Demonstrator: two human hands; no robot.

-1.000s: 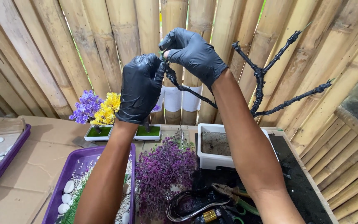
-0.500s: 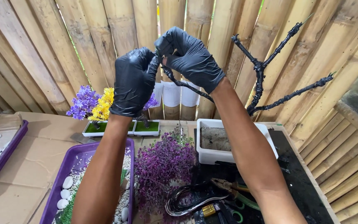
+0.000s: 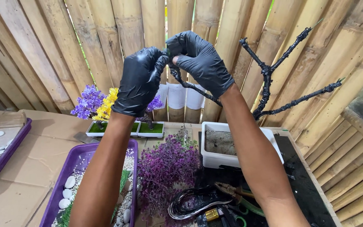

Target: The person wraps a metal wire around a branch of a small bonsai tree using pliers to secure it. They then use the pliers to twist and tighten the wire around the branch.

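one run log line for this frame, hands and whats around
left hand: pinching branch tip | right hand: pinching branch tip | black branch frame: rises from white pot | below: purple tray, purple foliage

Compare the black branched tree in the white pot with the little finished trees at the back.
The black branched tree is bare; the little finished trees carry purple and yellow foliage. It towers over them. Its white pot shows grey fill; their small white trays show green. The left hand and right hand pinch one of its branches; nothing touches theirs.
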